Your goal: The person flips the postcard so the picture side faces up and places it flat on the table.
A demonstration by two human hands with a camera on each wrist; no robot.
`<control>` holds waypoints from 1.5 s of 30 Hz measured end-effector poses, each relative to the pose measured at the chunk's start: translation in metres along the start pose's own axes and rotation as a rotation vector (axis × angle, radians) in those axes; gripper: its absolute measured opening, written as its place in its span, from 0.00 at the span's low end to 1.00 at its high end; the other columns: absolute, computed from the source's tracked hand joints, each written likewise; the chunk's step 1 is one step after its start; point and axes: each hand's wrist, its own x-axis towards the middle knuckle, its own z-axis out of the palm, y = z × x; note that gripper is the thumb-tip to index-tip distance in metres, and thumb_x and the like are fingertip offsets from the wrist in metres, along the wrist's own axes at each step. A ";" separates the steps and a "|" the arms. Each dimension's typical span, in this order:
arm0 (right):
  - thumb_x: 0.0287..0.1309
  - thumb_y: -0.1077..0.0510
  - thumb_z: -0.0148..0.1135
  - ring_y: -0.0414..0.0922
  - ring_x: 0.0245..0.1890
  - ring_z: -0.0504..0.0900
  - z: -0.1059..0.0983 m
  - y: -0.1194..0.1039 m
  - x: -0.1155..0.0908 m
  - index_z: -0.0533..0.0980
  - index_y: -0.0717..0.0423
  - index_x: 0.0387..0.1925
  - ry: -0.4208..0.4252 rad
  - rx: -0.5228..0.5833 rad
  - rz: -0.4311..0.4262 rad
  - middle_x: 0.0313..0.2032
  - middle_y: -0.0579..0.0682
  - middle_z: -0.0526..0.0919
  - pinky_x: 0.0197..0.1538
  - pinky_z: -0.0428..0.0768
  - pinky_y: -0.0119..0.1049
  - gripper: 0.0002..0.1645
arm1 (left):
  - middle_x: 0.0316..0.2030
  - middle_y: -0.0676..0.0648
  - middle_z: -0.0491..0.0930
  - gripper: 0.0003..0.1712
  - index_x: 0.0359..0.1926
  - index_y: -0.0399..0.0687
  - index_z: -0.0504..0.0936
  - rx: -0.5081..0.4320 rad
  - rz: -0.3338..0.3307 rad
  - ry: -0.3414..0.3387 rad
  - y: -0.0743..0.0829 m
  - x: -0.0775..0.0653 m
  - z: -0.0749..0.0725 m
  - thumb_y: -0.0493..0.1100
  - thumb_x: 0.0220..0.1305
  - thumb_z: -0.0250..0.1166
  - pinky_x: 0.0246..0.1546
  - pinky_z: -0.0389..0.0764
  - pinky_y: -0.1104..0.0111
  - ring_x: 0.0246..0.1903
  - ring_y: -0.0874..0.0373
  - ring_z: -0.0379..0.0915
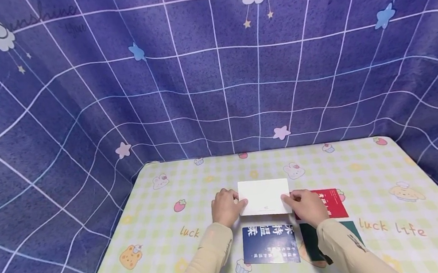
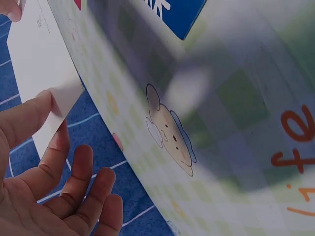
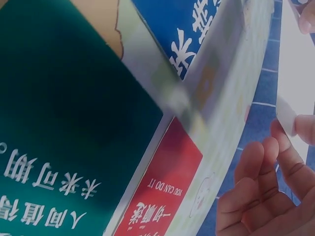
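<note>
A blank-looking white card (image 1: 264, 196) with tiny print near its lower edge is held up by both hands over the cloth. My left hand (image 1: 226, 209) pinches its left edge between thumb and index finger. The opposite edge is pinched by my right hand (image 1: 310, 207) in the same way. In the left wrist view, the other fingers of the left hand (image 2: 64, 187) curve loosely below the card (image 2: 37, 59). Nearer to me lies a blue card (image 1: 270, 244) with white characters. A red card (image 1: 336, 204) lies behind the right hand, partly covered by it.
Under the right forearm is a dark green card (image 1: 311, 242), partly hidden by the sleeve. A pale green checked tablecloth (image 1: 149, 233) with cartoon prints covers the table. A purple-blue curtain (image 1: 206, 89) with grid lines hangs behind and at both sides.
</note>
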 end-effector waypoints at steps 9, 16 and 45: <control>0.66 0.41 0.63 0.45 0.24 0.73 -0.003 0.008 -0.004 0.77 0.54 0.25 0.019 -0.025 -0.021 0.19 0.47 0.74 0.30 0.70 0.37 0.23 | 0.35 0.46 0.79 0.09 0.36 0.41 0.86 -0.092 0.014 -0.024 -0.002 -0.001 0.007 0.43 0.60 0.73 0.45 0.76 0.53 0.38 0.49 0.75; 0.65 0.42 0.65 0.44 0.26 0.76 -0.008 0.013 -0.013 0.80 0.54 0.30 0.029 -0.006 0.004 0.24 0.49 0.80 0.34 0.75 0.35 0.19 | 0.36 0.46 0.80 0.07 0.36 0.40 0.86 -0.251 0.058 -0.053 -0.005 -0.002 0.009 0.40 0.61 0.72 0.46 0.78 0.57 0.39 0.50 0.78; 0.70 0.29 0.50 0.45 0.31 0.77 -0.030 0.021 -0.008 0.85 0.61 0.47 -0.159 0.468 0.117 0.28 0.48 0.80 0.35 0.73 0.36 0.40 | 0.35 0.46 0.81 0.07 0.37 0.43 0.86 -0.457 0.205 0.006 -0.011 -0.003 0.003 0.40 0.59 0.75 0.46 0.80 0.49 0.41 0.48 0.80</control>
